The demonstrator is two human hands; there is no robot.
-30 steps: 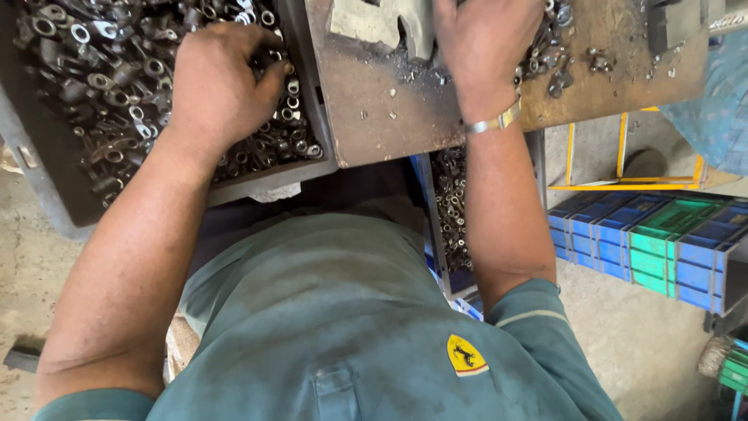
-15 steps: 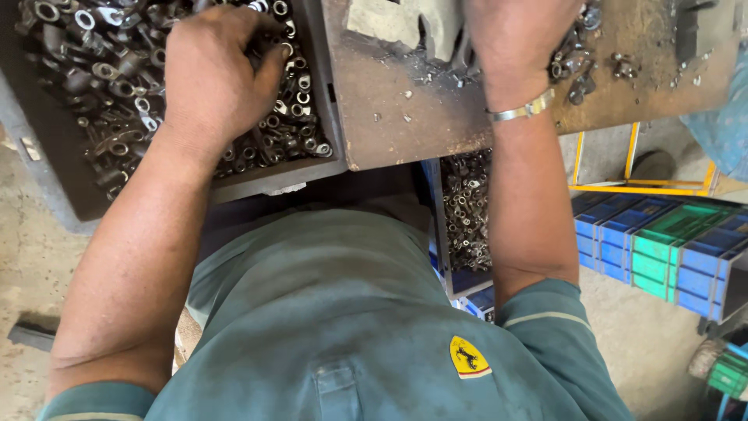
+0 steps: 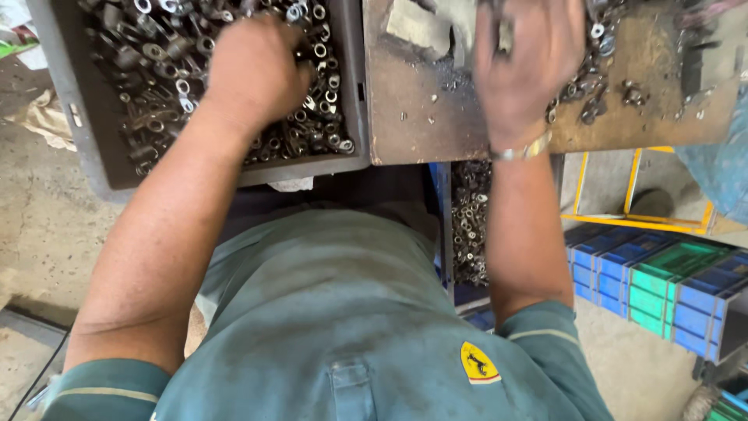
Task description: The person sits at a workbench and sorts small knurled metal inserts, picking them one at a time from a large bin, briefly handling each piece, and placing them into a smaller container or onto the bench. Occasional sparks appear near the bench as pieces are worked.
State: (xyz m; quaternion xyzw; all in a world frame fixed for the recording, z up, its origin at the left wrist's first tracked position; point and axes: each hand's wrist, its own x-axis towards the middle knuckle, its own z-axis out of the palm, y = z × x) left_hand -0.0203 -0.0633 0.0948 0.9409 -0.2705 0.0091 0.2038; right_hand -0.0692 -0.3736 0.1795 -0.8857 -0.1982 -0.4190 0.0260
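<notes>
- Left hand (image 3: 253, 70): it stays buried in the grey bin (image 3: 354, 117) of small metal rings and sleeves (image 3: 156, 70), as in the earlier views. The fingers are curled down into the heap; whether the grip is closed on a piece cannot be told, since the fingertips are hidden.
- Right hand (image 3: 526, 62): compared with the earlier views it is blurred, a sign of quick motion over the tabletop (image 3: 421, 117). It hovers above the grey metal block (image 3: 425, 27) near the far edge. Its grip cannot be read through the blur.
- Meaning of the change: the parts remain in the bin, with a loose scatter of metal pieces (image 3: 592, 86) on the tabletop beside the right wrist. The work appears to be feeding or sorting parts, one hand picking and the other placing, judged from the postures only.
- Wrist: a metal bracelet (image 3: 522, 150) circles the right wrist.
- Surface: the tabletop is a rusty brown plate, dusted with chips and grit.
- Room: a second tray of rings (image 3: 469, 222) sits below the tabletop. Blue and green crates (image 3: 654, 288) stand to the right, behind a yellow frame (image 3: 623, 222). The floor (image 3: 47, 226) is bare concrete.
</notes>
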